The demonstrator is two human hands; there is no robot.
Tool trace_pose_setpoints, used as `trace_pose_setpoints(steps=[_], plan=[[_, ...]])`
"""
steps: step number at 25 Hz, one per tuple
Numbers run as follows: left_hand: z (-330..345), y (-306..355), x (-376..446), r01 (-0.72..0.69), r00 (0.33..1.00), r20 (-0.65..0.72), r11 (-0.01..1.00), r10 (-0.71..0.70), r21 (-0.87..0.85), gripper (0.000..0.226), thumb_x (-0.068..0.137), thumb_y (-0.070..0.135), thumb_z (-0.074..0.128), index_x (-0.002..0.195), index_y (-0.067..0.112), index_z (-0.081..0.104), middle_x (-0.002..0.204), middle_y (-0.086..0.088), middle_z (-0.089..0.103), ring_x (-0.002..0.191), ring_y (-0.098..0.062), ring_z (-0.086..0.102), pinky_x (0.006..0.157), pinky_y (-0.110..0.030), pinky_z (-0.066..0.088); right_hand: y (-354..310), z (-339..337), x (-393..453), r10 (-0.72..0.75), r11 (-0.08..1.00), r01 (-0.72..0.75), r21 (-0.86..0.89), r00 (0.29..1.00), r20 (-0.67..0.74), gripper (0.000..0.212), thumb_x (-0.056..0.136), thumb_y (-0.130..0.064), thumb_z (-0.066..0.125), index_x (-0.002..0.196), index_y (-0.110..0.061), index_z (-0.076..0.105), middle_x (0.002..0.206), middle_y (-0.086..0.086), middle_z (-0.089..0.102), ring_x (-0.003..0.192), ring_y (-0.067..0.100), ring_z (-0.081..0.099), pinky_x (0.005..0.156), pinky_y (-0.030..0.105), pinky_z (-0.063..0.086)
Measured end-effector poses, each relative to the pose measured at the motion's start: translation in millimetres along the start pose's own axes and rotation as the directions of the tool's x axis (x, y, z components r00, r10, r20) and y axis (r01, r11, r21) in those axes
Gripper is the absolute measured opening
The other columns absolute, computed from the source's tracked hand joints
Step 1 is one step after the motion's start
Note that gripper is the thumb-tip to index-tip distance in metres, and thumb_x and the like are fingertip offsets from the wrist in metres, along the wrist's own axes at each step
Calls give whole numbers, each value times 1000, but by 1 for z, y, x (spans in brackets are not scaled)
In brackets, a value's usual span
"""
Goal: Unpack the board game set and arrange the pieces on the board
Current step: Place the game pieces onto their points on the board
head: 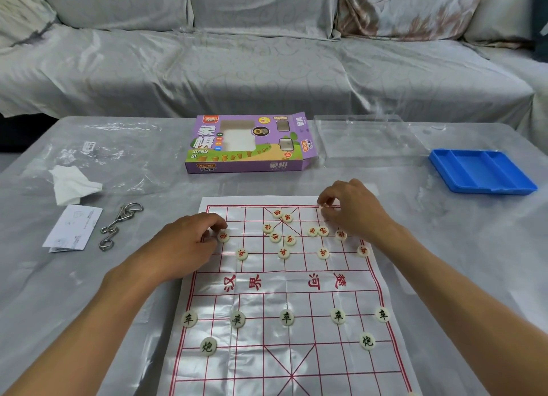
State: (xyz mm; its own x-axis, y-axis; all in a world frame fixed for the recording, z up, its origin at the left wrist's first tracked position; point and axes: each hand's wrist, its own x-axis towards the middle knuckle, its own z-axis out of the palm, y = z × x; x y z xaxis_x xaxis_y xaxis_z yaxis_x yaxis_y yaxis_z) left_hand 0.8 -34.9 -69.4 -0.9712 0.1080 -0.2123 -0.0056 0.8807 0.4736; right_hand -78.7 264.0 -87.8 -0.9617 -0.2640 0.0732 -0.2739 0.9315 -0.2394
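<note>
A paper xiangqi board (299, 289) lies on the plastic-covered table (444, 247). The right hand (353, 208) pinches a small piece (324, 205) at the board's far right corner. The left hand (189, 241) rests at the far left edge, fingers curled beside a red-lettered piece (223, 236); I cannot tell whether it holds anything. More red pieces cluster between the hands, and black-lettered pieces (286, 317) sit in a near row. Beyond the board stand the purple game box (249, 145) and a blue tray (482, 171).
</note>
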Motion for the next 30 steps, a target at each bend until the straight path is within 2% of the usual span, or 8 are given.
trace_pose_setpoints(steps=[3,12,20,23,26,30], plan=[[0,0,1,-7,1000,3,1000,7,-2,26,95,19,52,116,35,56,110,11,59,90,-7,53,67,-17,37,6,-2,-1,11,1000,-11,-22,1000,6,21,92,-28,61,112,-27,67,110,-6,65,100,13,46,81,24,42],[0,1,0,-3,1000,8,1000,3,-7,26,96,16,50,114,34,56,106,11,58,79,-2,52,64,-14,35,9,-7,-8,24,999,-25,-22,1000,-7,26,93,-24,61,119,-26,62,114,-6,66,102,12,47,77,23,36],[0,1,0,-15,1000,4,1000,15,7,25,95,18,52,114,33,57,108,11,59,91,-9,54,69,-22,37,10,-14,-8,19,1000,-20,-12,999,-41,27,90,-27,65,116,-27,62,115,-8,64,104,12,47,82,24,39],[1,-1,1,-12,1000,3,1000,12,13,24,94,18,53,113,33,57,111,10,61,97,-12,56,73,-25,38,-10,-21,-15,-75,996,75,58,997,1,25,90,-28,65,114,-30,62,112,-14,63,104,9,47,81,22,36],[1,-2,0,-6,1000,9,1000,6,6,26,94,19,52,116,32,57,115,10,62,101,-13,57,75,-26,38,-36,-15,-29,-210,976,203,76,972,102,28,92,-25,62,119,-30,63,122,-14,61,111,10,45,88,22,37],[0,0,-2,-8,1000,13,1000,8,0,27,95,17,51,118,30,57,116,8,61,100,-14,56,76,-27,38,-45,-8,-33,-231,972,223,68,965,126,29,92,-24,61,121,-31,63,128,-13,60,113,10,45,94,24,39]])
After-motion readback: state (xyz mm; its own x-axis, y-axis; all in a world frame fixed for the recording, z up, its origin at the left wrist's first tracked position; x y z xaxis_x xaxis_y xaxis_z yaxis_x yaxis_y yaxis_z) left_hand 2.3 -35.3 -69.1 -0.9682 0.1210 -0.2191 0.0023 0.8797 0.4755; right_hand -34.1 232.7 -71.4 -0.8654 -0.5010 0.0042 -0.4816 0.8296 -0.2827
